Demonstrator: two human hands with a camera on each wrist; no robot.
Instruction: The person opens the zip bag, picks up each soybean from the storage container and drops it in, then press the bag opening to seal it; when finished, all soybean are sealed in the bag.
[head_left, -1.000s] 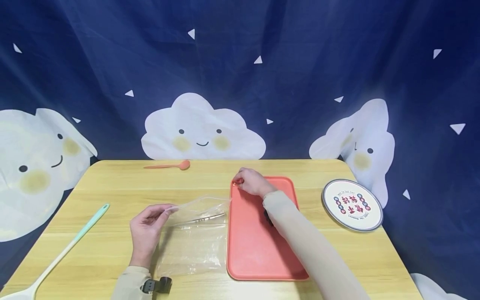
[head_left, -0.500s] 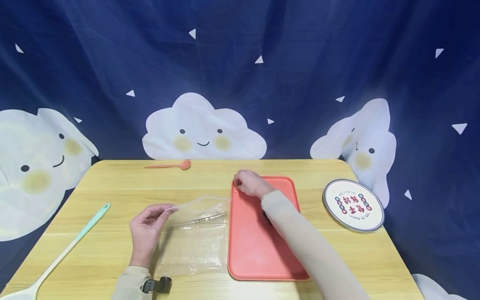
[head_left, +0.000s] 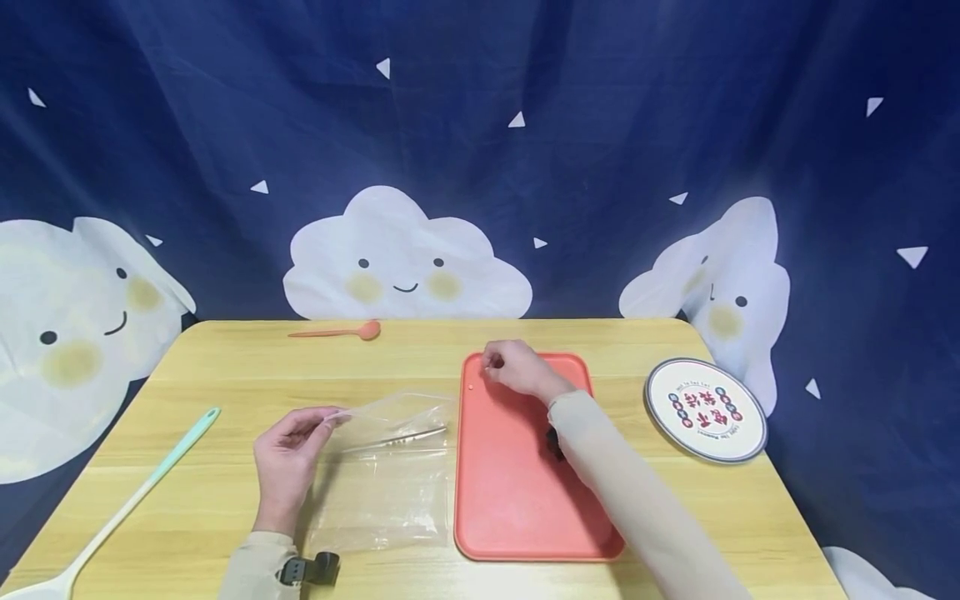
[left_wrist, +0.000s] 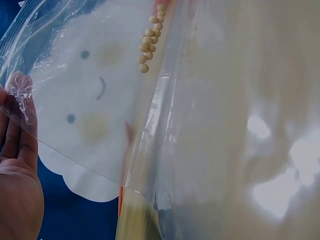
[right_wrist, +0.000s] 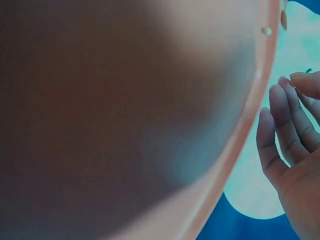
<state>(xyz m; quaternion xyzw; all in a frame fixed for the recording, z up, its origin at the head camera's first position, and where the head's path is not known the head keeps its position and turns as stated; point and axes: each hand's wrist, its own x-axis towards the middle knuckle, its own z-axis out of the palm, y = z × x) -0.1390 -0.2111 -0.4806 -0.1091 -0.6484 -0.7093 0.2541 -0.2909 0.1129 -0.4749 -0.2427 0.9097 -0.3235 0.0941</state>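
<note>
My left hand [head_left: 288, 458] pinches the rim of a clear zip bag [head_left: 382, 500]. Several round beige beads or beans [left_wrist: 148, 40] lie in a row seen through its plastic in the left wrist view. A thin dark line crosses the bag in the head view; I cannot tell what it is. Over the far left corner of a red tray [head_left: 517, 492] my right hand [head_left: 521, 367] is held with curled fingers, thumb and forefinger together. Anything between those fingertips is hidden. One small pale bead or bean [head_left: 470, 387] sits by the tray's left edge.
A round white plate [head_left: 705, 411] with a dark rim and printed lettering lies to the right. An orange spoon [head_left: 341, 332] is at the table's back edge. On the left lies a long white utensil [head_left: 112, 525] with a mint handle end.
My right hand has shifted right from the tray's left rim, leaving a small pale bead or bean in sight there. My left hand and the bag have moved slightly left.
</note>
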